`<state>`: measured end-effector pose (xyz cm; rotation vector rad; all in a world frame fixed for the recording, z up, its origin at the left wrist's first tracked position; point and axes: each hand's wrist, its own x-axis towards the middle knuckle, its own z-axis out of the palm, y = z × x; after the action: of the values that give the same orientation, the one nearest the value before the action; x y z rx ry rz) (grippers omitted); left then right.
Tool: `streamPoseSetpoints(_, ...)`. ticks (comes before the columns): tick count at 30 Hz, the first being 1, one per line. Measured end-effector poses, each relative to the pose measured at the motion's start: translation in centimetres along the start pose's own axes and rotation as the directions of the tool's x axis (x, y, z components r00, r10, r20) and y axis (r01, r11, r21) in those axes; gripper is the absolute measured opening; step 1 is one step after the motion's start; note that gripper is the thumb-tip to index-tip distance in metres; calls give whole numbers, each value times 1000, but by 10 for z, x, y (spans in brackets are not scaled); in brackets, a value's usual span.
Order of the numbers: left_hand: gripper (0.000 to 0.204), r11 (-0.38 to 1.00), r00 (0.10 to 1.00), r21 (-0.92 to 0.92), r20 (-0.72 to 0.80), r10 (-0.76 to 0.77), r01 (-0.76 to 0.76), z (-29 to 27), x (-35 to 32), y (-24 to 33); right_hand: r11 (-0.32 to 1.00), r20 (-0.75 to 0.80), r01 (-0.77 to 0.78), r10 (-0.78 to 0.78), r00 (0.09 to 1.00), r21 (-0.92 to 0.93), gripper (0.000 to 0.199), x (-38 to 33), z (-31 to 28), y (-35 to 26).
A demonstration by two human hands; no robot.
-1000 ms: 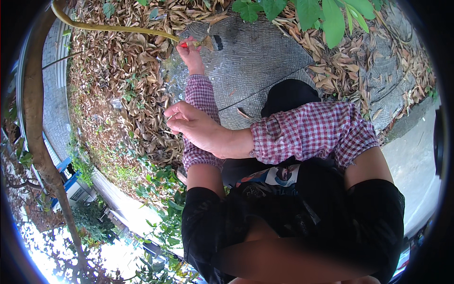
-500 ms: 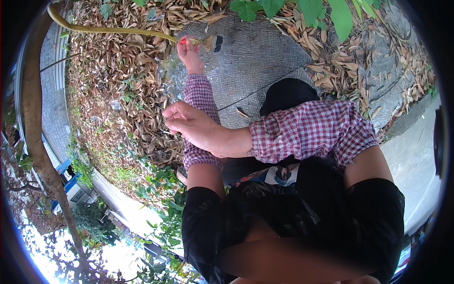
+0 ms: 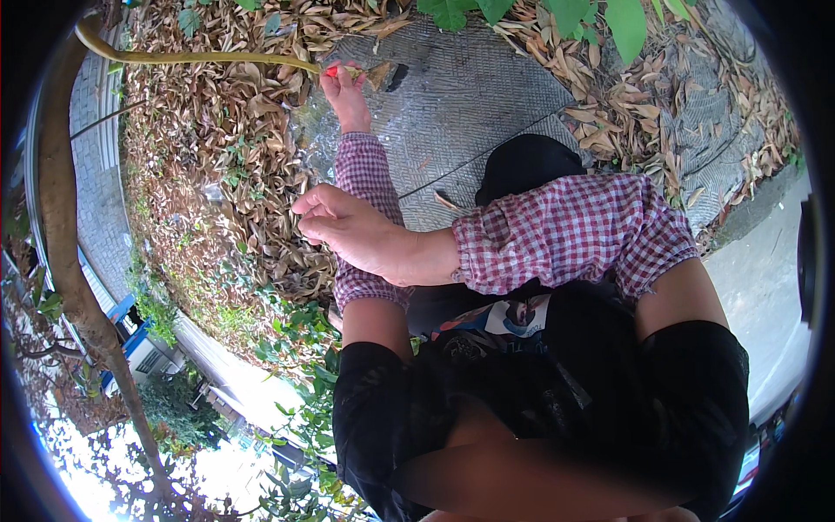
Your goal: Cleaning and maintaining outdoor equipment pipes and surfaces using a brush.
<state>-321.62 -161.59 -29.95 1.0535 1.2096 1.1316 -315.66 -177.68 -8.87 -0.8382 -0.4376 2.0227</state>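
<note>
Reaching far forward, my left hand (image 3: 350, 103) is closed round the red end piece (image 3: 331, 70) of a yellow hose (image 3: 204, 57). The hose comes in from the upper left and meets my fingers. Just right of them a small tan, fan-shaped patch (image 3: 379, 76) with a dark edge shows; what it is I cannot make out. My right hand (image 3: 357, 235) hangs across my left forearm, nearer to me. Its fingers are loosely bent, the thumb stands apart from them, and nothing is seen in it. Red-and-white checked sleeves (image 3: 557, 230) cover both forearms.
Grey ribbed slabs (image 3: 470, 96) lie ahead, whitish and wet-looking at the left side. Dry leaves (image 3: 261, 174) cover the ground around them. A tree trunk (image 3: 61, 217) stands at the left, green leaves (image 3: 626, 26) hang at the top, and pale pavement (image 3: 765, 261) lies right.
The view has shifted slightly, so both hands sit a little further left and up. My left hand keeps its hold on the hose end; the right hand keeps its pose.
</note>
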Motion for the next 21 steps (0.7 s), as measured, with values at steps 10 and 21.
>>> streamPoseSetpoints(10, 16, 998, 998, -57, -45, -43, 40, -1, 3, -4, 999, 14, 7, -8, 1000, 47, 27, -1, 1, -1)
streamPoseSetpoints(21, 15, 980, 988, -184, -119, -97, 74, -1, 3, -11, 997, 29, 6, -9, 1000, 76, 24, -1, 2, -1)
